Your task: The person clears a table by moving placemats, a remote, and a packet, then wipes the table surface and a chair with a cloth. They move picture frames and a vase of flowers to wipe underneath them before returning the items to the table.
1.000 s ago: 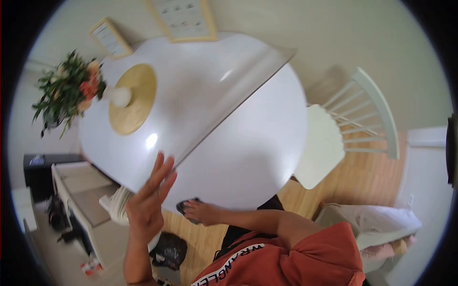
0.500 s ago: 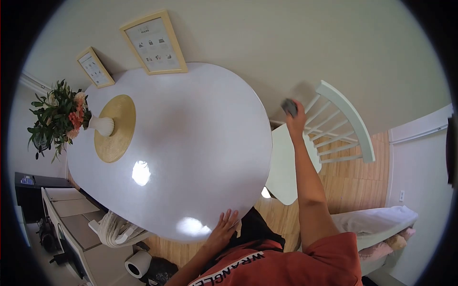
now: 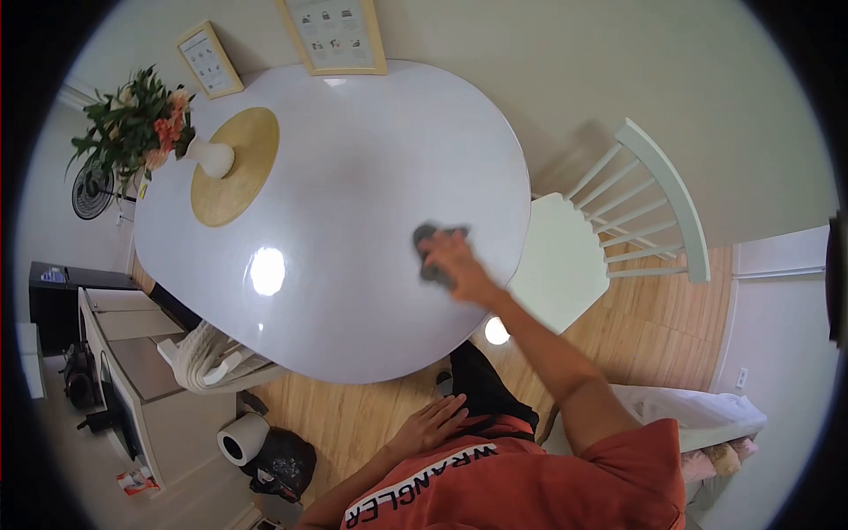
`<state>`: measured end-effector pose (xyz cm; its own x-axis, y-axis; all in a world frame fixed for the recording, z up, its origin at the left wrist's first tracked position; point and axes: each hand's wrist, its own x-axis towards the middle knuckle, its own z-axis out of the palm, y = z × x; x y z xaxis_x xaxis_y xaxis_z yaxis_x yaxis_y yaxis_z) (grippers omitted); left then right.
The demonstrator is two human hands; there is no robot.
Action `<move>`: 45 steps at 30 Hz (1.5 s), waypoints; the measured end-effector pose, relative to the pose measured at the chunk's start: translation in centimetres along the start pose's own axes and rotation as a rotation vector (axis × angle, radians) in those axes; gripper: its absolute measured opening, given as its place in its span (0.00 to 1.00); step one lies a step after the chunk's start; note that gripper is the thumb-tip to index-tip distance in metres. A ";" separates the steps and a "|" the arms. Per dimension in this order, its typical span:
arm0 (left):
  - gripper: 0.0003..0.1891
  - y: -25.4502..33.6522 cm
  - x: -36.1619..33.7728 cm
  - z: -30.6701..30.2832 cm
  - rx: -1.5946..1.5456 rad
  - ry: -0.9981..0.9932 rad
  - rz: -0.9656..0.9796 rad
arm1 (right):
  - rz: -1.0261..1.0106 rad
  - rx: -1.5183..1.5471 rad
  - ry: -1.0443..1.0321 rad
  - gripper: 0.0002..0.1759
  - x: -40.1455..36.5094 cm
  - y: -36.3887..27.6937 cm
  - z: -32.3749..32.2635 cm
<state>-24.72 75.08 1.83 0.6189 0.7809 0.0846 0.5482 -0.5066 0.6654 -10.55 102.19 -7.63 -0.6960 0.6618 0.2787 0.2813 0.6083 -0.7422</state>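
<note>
My right hand presses a crumpled dark grey cloth against the glossy white table, near its right side; both look slightly blurred. The fingers are bent over the cloth and cover part of it. Below the table edge, my left hand lies flat at the front of my body, against my dark trousers and red shirt. Its fingers are stretched out, and I see nothing in it.
A white vase of flowers stands on a round golden placemat. Two framed sheets lean at the wall, one a larger frame. A white chair is at the right; a black bag lies on the floor.
My right hand has brought the cloth from above the chair onto the tabletop, leftward and down. My left hand has left the table edge for my body. The view has shifted.
</note>
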 end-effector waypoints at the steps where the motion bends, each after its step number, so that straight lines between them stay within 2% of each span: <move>1: 0.26 0.4 -1.0 0.6 0.006 0.016 0.021 | -0.088 0.102 -0.044 0.26 -1.1 -3.3 2.4; 2: 0.26 1.1 -1.9 0.9 0.000 0.017 0.028 | -0.163 0.094 -0.108 0.24 -2.6 -5.8 5.8; 3: 0.25 1.6 -2.6 1.2 -0.011 0.014 0.020 | -0.142 0.244 -0.188 0.28 -3.7 -9.3 8.2; 4: 0.24 1.7 -2.6 1.4 -0.017 0.018 0.019 | -0.041 0.073 -0.344 0.31 -5.4 -13.0 9.3; 5: 0.24 1.9 -2.7 1.6 -0.018 0.023 0.044 | -0.034 0.050 -0.335 0.31 -6.2 -13.6 9.7; 7: 0.25 3.3 -3.8 2.1 -0.055 -0.007 -0.010 | -0.155 -0.007 -0.337 0.34 -8.3 -13.7 9.8; 8: 0.24 3.8 -4.3 2.5 -0.074 -0.011 -0.035 | -0.065 -0.002 -0.295 0.33 -8.6 -13.3 7.4; 10: 0.23 4.3 -5.0 3.1 -0.098 -0.018 -0.054 | -0.007 0.021 0.100 0.30 -10.1 -9.6 4.2; 12: 0.22 4.4 -5.6 4.7 -0.111 -0.024 -0.088 | 0.228 -0.059 0.298 0.30 -11.0 -6.3 -1.4; 13: 0.24 4.1 -6.0 5.5 -0.099 -0.057 -0.109 | 0.261 -0.036 0.468 0.32 -11.7 -4.5 -3.6; 15: 0.26 3.6 -6.1 7.0 -0.081 -0.099 -0.118 | 0.530 -0.165 0.774 0.31 -14.5 2.2 -5.1; 16: 0.26 3.5 -5.6 7.7 -0.112 -0.089 -0.159 | 0.748 -0.025 0.913 0.28 -16.5 7.5 -4.6; 17: 0.25 3.4 -5.0 8.6 -0.144 -0.075 -0.201 | 0.863 0.099 0.987 0.25 -17.3 9.7 -5.3; 18: 0.25 3.2 -4.8 9.7 -0.138 -0.076 -0.188 | 0.814 -0.081 0.906 0.25 -18.5 13.7 -4.7; 19: 0.24 2.9 -4.6 10.9 -0.154 -0.159 -0.247 | 0.758 -0.258 0.821 0.25 -19.0 17.8 -4.5; 20: 0.22 2.6 -3.9 11.9 -0.173 -0.251 -0.313 | 0.721 -0.335 0.811 0.26 -18.3 20.4 -5.0; 21: 0.22 2.4 -2.5 12.6 -0.172 -0.259 -0.314 | 0.689 -0.409 0.793 0.26 -17.0 22.9 -5.2; 23: 0.23 2.3 -0.3 14.1 -0.251 -0.255 -0.431 | 0.744 -0.510 0.760 0.29 -14.8 28.6 -5.0; 25: 0.22 1.6 1.6 15.4 -0.271 -0.292 -0.452 | 0.930 -0.474 0.630 0.35 -12.5 30.3 -5.7; 28: 0.22 0.4 2.8 17.2 -0.273 -0.332 -0.540 | 0.958 -0.580 0.492 0.38 -14.2 37.0 -2.3; 29: 0.21 -0.2 2.8 17.9 -0.268 -0.321 -0.551 | 0.969 -0.572 0.484 0.38 -15.7 37.4 -1.8; 31: 0.21 -0.2 2.5 18.3 -0.278 -0.315 -0.565 | 0.965 -0.584 0.471 0.37 -20.5 36.3 -1.2; 33: 0.21 -0.2 2.8 17.8 -0.198 -0.347 -0.556 | 1.115 -0.576 0.561 0.37 -27.7 32.4 -0.1; 34: 0.21 0.0 3.0 17.4 -0.202 -0.346 -0.554 | 1.013 -0.673 0.641 0.36 -32.3 29.9 1.0; 35: 0.21 -0.1 3.4 17.1 -0.195 -0.306 -0.511 | 1.153 -0.725 0.574 0.36 -35.6 26.2 1.7; 36: 0.21 0.1 3.5 16.6 -0.189 -0.267 -0.474 | 1.208 -0.582 0.654 0.34 -39.5 24.1 3.1; 37: 0.20 0.2 3.6 15.9 -0.174 -0.221 -0.443 | 1.521 -0.497 0.174 0.26 -43.4 21.1 3.4; 38: 0.20 0.5 3.5 15.3 -0.155 -0.164 -0.420 | 1.756 -0.233 -0.518 0.19 -44.7 18.7 2.6; 39: 0.20 1.0 2.7 14.4 -0.124 -0.100 -0.417 | 1.903 -0.325 0.007 0.21 -47.5 14.9 4.7; 40: 0.20 1.4 1.9 13.6 -0.088 -0.052 -0.469 | 1.716 -0.451 -0.470 0.20 -46.9 12.7 3.8; 41: 0.22 1.8 1.1 12.7 -0.082 -0.062 -0.457 | 1.765 -0.361 -0.327 0.19 -44.6 9.8 2.7; 43: 0.23 3.2 -2.8 11.1 -0.056 -0.041 -0.477 | 1.503 -0.448 0.072 0.17 -43.6 6.3 4.3; 44: 0.21 3.3 -4.4 10.7 -0.040 -0.020 -0.484 | 1.455 -0.460 0.084 0.17 -41.3 5.4 4.2; 45: 0.19 3.7 -5.9 10.3 -0.031 -0.003 -0.486 | 1.325 -0.398 0.214 0.18 -38.9 4.0 3.8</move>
<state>-20.54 64.86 -3.89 0.2967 0.9234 -0.2435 0.7574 -0.0722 0.6490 15.09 77.17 -23.75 0.3344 0.8660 -0.3718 0.8332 -0.4560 -0.3129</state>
